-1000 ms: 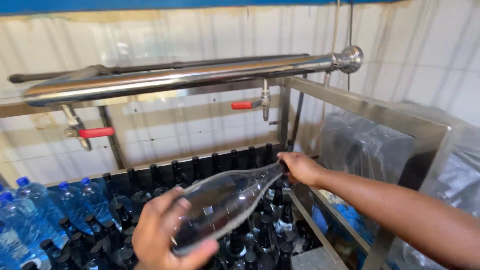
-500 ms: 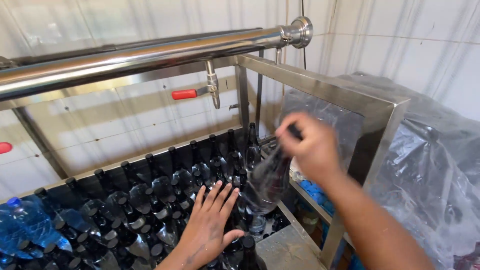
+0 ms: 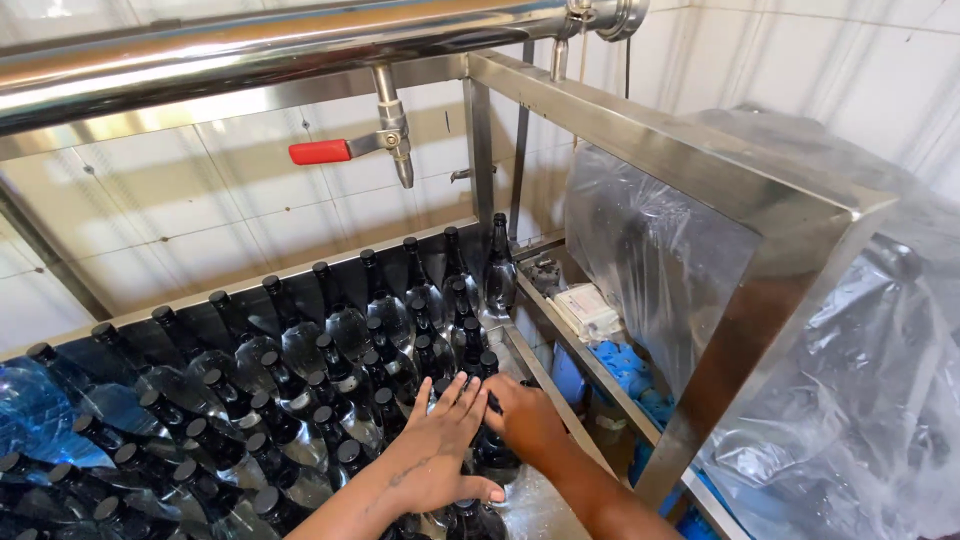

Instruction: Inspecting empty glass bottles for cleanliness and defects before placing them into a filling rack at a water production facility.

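Left hand point(image 3: 440, 455) lies flat with fingers spread on the black-capped bottles point(image 3: 330, 390), right hand point(image 3: 525, 420) beside it curls round one bottle point(image 3: 492, 440) whose body is mostly hidden, grip hard to judge, red-handled tap point(image 3: 375, 145) beyond.

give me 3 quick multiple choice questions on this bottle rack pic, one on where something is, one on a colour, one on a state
1. Where are the two hands?
A. on the steel pipe
B. on the bottles at the near right end of the rack
C. on the plastic sheet

2. What colour is the tap handle?
A. red
B. green
C. yellow

3. How does the left hand lie?
A. closed in a fist
B. flat with fingers spread
C. gripping the tap

Answers:
1 B: the left hand and right hand rest on the dark capped bottles beside the metal frame.
2 A: the tap handle under the steel pipe is red.
3 B: its fingers fan out over the bottle tops.
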